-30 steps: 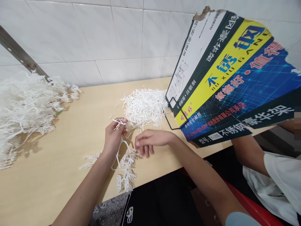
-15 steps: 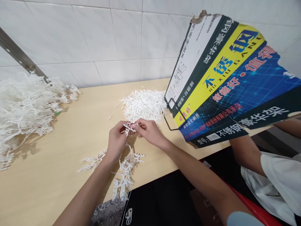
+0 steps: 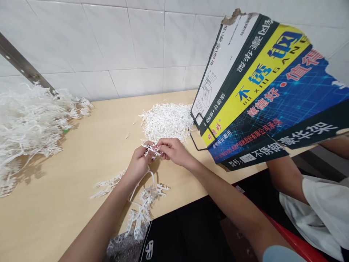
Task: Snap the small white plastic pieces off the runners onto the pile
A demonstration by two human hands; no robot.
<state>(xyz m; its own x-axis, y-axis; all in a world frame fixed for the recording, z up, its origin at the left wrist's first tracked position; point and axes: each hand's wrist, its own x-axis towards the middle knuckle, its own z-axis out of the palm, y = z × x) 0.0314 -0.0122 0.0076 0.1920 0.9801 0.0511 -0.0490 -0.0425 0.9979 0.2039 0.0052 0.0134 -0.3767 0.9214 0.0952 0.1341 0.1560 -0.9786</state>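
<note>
A white branched plastic sprue (image 3: 150, 147) is pinched between my two hands over the table. My left hand (image 3: 139, 163) is closed around its near side, and a thin white strand loops down from beneath that hand. The fingertips of my right hand (image 3: 176, 152) are closed on the sprue's right end; what lies between them is partly hidden. More white branched sprues (image 3: 145, 203) trail below my hands to the table's front edge. Just beyond my fingers lies a heap of small white plastic pieces (image 3: 167, 122).
A large tangled mound of white sprues (image 3: 29, 127) covers the table's left side. A smaller cluster (image 3: 109, 185) lies by my left forearm. Upright printed cardboard (image 3: 245, 98), held by a black wire stand (image 3: 198, 148), blocks the right. Another person's arm (image 3: 287, 178) shows behind it.
My left hand has turned slightly, and the sprue in it now lies more level. My right fingers have curled in closer. The trailing strand has shifted a little.
</note>
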